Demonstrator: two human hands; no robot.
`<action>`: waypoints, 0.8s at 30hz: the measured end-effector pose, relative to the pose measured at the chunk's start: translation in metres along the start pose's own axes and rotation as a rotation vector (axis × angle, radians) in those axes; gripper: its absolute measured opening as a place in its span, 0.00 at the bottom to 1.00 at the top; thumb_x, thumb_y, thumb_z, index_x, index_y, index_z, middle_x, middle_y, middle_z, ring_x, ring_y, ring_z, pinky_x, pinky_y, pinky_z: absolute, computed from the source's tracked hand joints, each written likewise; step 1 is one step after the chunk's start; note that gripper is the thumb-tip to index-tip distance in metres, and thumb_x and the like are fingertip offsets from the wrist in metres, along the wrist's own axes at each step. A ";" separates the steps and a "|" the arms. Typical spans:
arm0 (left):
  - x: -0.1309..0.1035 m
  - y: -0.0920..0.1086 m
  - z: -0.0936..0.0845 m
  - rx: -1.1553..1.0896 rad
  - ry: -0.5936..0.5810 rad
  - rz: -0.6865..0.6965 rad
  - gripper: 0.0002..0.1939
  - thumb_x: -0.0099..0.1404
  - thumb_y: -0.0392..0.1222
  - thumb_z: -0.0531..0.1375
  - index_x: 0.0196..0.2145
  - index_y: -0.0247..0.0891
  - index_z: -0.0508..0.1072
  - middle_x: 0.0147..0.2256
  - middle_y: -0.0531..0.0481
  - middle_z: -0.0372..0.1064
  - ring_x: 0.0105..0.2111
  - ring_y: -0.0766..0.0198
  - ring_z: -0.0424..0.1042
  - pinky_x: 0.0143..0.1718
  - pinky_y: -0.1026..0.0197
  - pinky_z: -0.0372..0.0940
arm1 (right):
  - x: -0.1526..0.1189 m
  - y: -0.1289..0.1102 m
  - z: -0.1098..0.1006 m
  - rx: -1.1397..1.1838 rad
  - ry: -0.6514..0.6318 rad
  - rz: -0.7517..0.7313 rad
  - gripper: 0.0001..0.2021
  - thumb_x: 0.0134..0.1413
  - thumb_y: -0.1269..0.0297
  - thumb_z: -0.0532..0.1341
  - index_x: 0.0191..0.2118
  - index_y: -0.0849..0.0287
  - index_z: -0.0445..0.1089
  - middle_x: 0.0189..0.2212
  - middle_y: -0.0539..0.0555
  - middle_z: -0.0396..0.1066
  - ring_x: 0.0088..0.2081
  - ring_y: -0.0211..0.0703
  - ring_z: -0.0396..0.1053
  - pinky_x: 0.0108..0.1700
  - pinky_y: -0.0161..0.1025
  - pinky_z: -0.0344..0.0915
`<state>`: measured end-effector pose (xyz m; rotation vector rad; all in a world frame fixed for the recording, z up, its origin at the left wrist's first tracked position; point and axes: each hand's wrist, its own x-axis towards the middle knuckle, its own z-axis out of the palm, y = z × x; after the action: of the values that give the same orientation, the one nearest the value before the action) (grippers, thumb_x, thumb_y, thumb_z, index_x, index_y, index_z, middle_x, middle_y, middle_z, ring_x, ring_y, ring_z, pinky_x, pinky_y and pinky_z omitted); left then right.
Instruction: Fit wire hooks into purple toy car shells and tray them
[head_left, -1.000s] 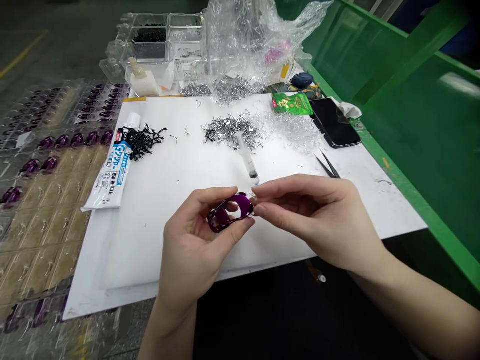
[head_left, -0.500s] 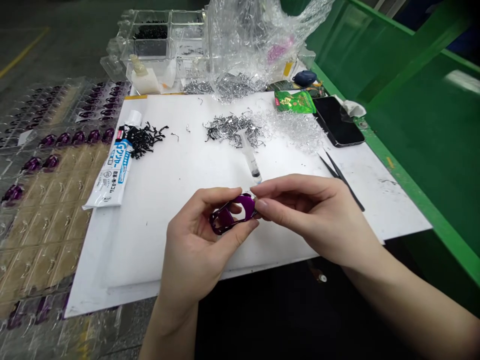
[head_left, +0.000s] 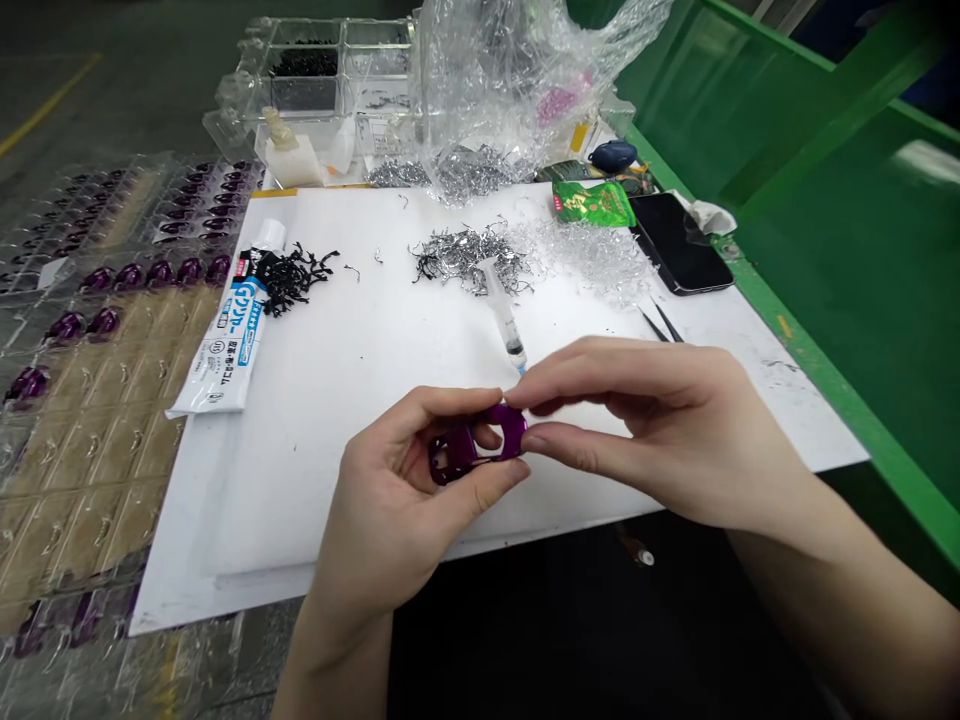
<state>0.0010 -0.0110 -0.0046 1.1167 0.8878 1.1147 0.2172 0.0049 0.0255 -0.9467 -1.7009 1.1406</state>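
Observation:
A small purple car-shaped shell (head_left: 514, 430) with window openings is held above the white board (head_left: 300, 500). My left hand (head_left: 412, 490) grips it from the left, fingers behind and thumb along its near side. The fingertips of my right hand (head_left: 637, 430) close on the shell's right end, thumb and index finger at its corners. Just beyond the hands lies a syringe (head_left: 502, 315) with its tip toward them. Black tweezers (head_left: 661, 322) rest partly hidden behind my right hand.
A glue tube (head_left: 229, 345) and black strips (head_left: 289, 280) lie at the left, silvery strips (head_left: 469, 258) farther back. A phone (head_left: 681, 243) and green packet (head_left: 592, 204) are at the right. Trays of purple shells (head_left: 97, 420) stand left; a green wall (head_left: 840, 200) rises right.
The shell has turned a little and moved slightly right and nearer. My right hand has shifted right, its thumb and index finger wider apart, covering more of the tweezers.

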 end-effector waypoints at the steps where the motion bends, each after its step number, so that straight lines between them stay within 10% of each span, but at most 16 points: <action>1: -0.001 0.000 0.000 0.012 -0.007 -0.002 0.22 0.61 0.26 0.78 0.48 0.47 0.85 0.41 0.58 0.84 0.41 0.71 0.81 0.45 0.75 0.76 | 0.000 -0.002 -0.002 -0.010 -0.009 0.000 0.15 0.61 0.74 0.76 0.50 0.49 0.86 0.45 0.47 0.85 0.46 0.36 0.83 0.50 0.30 0.80; 15: -0.007 -0.004 -0.002 0.153 -0.126 0.016 0.19 0.69 0.31 0.74 0.49 0.50 0.75 0.42 0.57 0.76 0.39 0.70 0.76 0.42 0.72 0.74 | -0.001 -0.016 -0.017 -0.264 -0.128 -0.119 0.23 0.58 0.76 0.78 0.59 0.58 0.83 0.44 0.49 0.87 0.44 0.38 0.87 0.52 0.23 0.80; 24: -0.009 -0.005 0.002 0.095 -0.152 0.003 0.18 0.70 0.31 0.72 0.39 0.44 0.66 0.45 0.55 0.73 0.40 0.68 0.74 0.41 0.67 0.71 | 0.004 -0.017 -0.014 -0.231 -0.149 -0.136 0.23 0.58 0.71 0.79 0.57 0.43 0.84 0.42 0.47 0.87 0.37 0.43 0.87 0.44 0.30 0.85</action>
<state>0.0014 -0.0205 -0.0089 1.2636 0.8263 0.9842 0.2269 0.0079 0.0459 -0.8866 -2.0186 0.9597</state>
